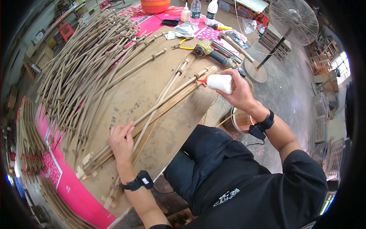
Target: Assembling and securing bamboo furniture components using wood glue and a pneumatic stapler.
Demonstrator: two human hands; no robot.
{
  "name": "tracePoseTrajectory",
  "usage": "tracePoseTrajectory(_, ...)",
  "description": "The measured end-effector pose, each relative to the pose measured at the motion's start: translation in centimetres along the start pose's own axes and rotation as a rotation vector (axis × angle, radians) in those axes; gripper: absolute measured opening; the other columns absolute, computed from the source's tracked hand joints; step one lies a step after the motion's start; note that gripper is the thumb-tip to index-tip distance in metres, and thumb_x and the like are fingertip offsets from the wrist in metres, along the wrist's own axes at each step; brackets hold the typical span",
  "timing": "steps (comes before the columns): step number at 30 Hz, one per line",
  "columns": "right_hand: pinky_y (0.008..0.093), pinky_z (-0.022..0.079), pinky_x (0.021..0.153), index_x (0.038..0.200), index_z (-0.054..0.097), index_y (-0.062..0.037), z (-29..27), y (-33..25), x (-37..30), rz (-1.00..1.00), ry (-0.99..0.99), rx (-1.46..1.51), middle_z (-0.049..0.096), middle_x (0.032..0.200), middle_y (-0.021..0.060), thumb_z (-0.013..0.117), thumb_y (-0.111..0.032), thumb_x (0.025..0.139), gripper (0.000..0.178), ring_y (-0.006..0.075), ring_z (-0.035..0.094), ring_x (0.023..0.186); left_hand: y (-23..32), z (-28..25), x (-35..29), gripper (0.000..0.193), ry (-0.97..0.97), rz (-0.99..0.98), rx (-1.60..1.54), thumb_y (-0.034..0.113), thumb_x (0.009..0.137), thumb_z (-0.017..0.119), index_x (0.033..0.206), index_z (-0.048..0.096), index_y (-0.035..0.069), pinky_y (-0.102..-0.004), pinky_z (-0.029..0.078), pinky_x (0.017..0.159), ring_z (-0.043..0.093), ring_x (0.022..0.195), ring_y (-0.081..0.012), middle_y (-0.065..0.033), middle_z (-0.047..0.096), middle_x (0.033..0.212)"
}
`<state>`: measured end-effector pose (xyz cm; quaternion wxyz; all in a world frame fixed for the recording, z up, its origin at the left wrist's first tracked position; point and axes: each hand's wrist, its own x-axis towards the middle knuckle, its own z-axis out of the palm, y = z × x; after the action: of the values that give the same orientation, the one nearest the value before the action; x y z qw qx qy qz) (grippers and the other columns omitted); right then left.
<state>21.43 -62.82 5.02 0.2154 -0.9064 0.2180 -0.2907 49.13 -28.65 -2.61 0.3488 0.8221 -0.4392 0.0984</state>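
A: Head view. State of R hand?

B: R hand [239, 91] is closed around a white bottle [220, 83], held approx. horiz., w/ its red nozzle [202, 81] pointing L. Nozzle is at or just beside a ring [196, 76] near the upper end of a wooden stick [164, 99]; contact, can't tell.

A: L hand?

B: L hand [122, 141] is mostly closed, fingers bent, thumb and fingertips on the same stick, toward its lower end.

A: Stick pos.?

B: Diagonal over the worktop [171, 133], lower L to upper R, alongside flat wood strips [167, 108]. A second, thinner stick [162, 97] crosses under it.

A: Surrounding items?

B: L side: large pile of ringed sticks [85, 68]. Beyond the bottle: power tool [218, 57], pliers [187, 48] w/ yellow handles, hammer [238, 46]. Far edge: two plastic bottles [195, 13], std. upright. Bkgd., R: floor fan [293, 19].
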Motion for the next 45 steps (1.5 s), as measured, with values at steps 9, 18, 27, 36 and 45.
tracePoseTrajectory(9,0.0424,0.056,0.091,0.128,0.056,-0.007,-0.1,0.1,0.3,-0.022,-0.042,-0.025,0.066,0.12,0.016,0.089,-0.01,0.079,0.059,0.0373,0.069,0.11,0.0,0.1,-0.1,0.017,0.006,-0.009,-0.003,0.014,0.087,0.078,0.103,0.082,0.009,-0.0409,0.05,0.084,0.062,0.091,-0.0299,-0.0089,0.067,0.089)
tracePoseTrajectory(18,0.0433,0.056,0.09,0.127,0.057,-0.0068,0.0,0.1,0.6,-0.053,-0.057,-0.026,0.066,0.118,0.0166,0.089,-0.01,0.079,0.058,0.0389,0.069,0.109,0.0,0.0,-0.1,0.016,-0.004,-0.004,0.009,0.014,0.088,0.077,0.102,0.081,0.01,-0.0406,0.049,0.085,0.062,0.09,-0.03,-0.0083,0.068,0.089)
tracePoseTrajectory(27,0.0433,0.056,0.09,0.128,0.057,-0.0059,0.0,0.3,0.9,-0.058,-0.076,-0.018,0.066,0.118,0.0172,0.089,-0.008,0.079,0.058,0.039,0.069,0.109,0.3,0.0,0.0,0.016,-0.005,-0.037,-0.009,0.014,0.087,0.078,0.101,0.081,0.008,-0.0398,0.049,0.086,0.063,0.092,-0.0292,-0.008,0.069,0.09)
tracePoseTrajectory(36,0.0437,0.057,0.089,0.127,0.057,-0.0063,-0.3,-0.3,1.4,-0.075,-0.111,-0.062,0.067,0.115,0.0175,0.089,-0.009,0.078,0.058,0.0393,0.069,0.106,0.2,-0.1,0.1,0.016,0.011,-0.001,-0.022,0.01,0.087,0.078,0.101,0.081,0.005,-0.0392,0.05,0.08,0.063,0.088,-0.0295,-0.0108,0.069,0.088)
tracePoseTrajectory(45,0.0422,0.056,0.088,0.126,0.058,-0.006,-0.7,-1.5,1.4,-0.07,-0.132,-0.076,0.068,0.114,0.017,0.089,-0.007,0.077,0.057,0.0378,0.07,0.106,0.2,0.1,0.0,0.015,0.025,-0.012,-0.013,0.009,0.087,0.078,0.1,0.081,0.004,-0.0387,0.05,0.078,0.063,0.087,-0.0282,-0.0099,0.069,0.087)
